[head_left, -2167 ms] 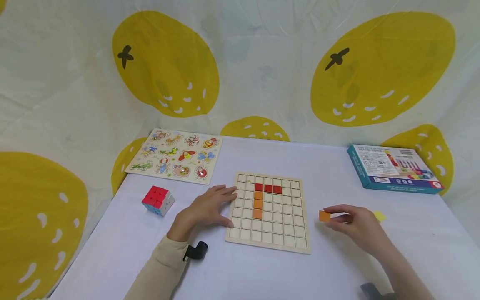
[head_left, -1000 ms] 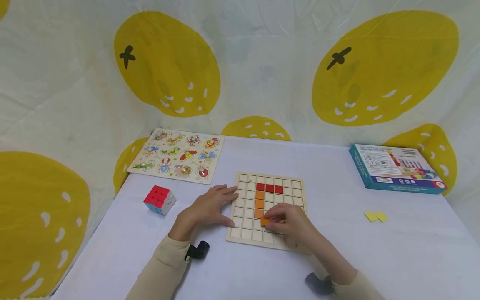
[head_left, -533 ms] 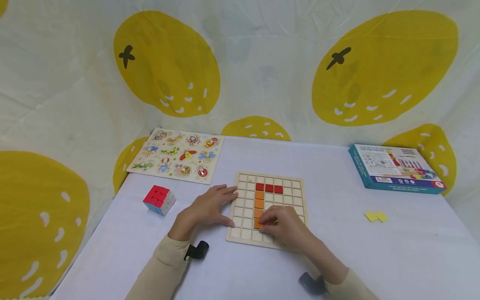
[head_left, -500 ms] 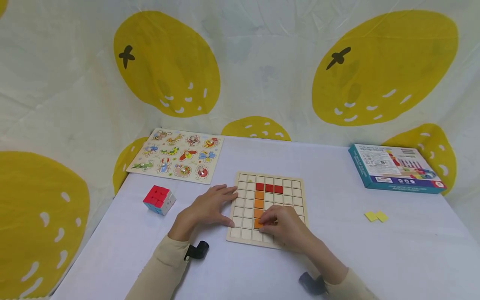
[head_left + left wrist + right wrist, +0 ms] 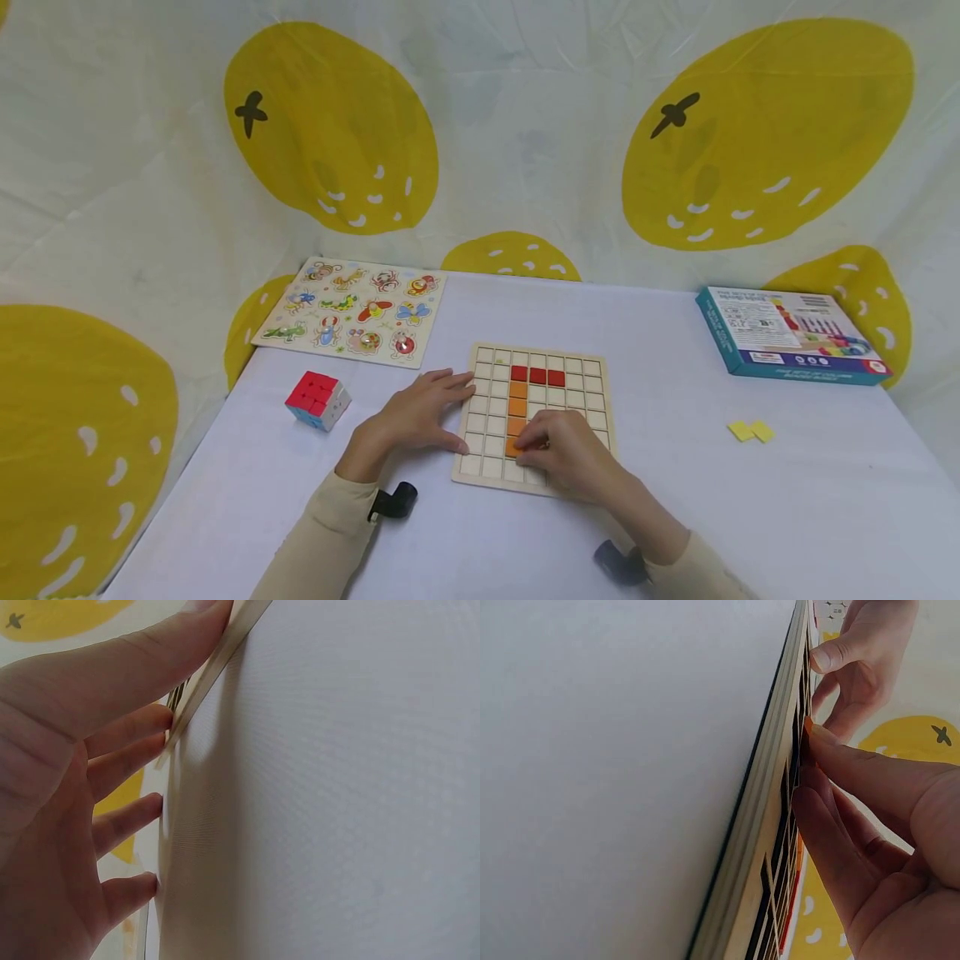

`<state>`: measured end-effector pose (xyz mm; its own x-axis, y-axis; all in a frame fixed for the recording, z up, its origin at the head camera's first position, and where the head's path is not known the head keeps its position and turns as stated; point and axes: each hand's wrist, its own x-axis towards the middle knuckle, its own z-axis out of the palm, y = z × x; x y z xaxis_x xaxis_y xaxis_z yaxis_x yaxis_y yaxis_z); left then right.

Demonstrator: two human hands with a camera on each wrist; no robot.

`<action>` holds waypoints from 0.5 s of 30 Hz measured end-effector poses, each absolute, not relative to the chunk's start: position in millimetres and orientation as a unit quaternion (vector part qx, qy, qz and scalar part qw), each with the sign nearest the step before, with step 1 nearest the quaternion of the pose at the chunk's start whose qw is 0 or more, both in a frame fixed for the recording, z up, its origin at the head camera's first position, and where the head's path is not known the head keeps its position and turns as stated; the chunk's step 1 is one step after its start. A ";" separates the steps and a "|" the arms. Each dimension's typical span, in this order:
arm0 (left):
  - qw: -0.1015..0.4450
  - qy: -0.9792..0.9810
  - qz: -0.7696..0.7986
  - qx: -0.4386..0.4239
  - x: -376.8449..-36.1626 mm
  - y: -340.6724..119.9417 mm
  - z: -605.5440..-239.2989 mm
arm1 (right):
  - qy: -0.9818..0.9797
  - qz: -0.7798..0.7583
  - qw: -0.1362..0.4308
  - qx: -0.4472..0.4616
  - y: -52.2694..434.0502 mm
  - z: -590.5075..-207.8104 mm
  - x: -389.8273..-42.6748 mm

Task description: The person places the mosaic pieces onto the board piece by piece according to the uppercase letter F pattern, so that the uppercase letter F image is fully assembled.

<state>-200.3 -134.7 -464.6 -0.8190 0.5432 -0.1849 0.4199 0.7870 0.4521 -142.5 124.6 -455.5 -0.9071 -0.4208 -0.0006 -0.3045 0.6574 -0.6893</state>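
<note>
A wooden grid board (image 5: pixel 492 467) lies mid-table. Across its upper part run three red square tiles (image 5: pixel 537 377), with a column of orange tiles (image 5: pixel 517 407) leading down from the leftmost one. My right hand (image 5: pixel 567 454) pinches another orange tile (image 5: pixel 513 447) at the bottom of that column; the right wrist view shows this tile (image 5: pixel 808 729) at the board's surface, partly covered by fingertips. My left hand (image 5: pixel 411 414) rests against the board's left edge, fingers spread; in the left wrist view its thumb touches the board's rim (image 5: pixel 217 664).
Two yellow tiles (image 5: pixel 752 431) lie on the cloth right of the board. A red-topped puzzle cube (image 5: pixel 318 401) sits to the left. Behind it lies an insect picture puzzle (image 5: pixel 349 312), and a flat teal-edged box (image 5: pixel 795 335) lies at the back right.
My right hand has carried the orange tile leftward from beside the board to the foot of the orange column. Over the last half second it has barely moved. My left hand stays put.
</note>
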 end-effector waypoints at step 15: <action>0.153 0.931 0.207 0.257 -198.8 -134.1 -462.2 | 0.916 -0.347 0.088 -0.183 122.0 -454.2 -144.8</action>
<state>-198.8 -134.1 -462.2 -0.8208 0.5426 -0.1786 0.4160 0.7821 0.4640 -144.8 122.0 -454.2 -0.9174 -0.3963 -0.0349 -0.2738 0.6926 -0.6674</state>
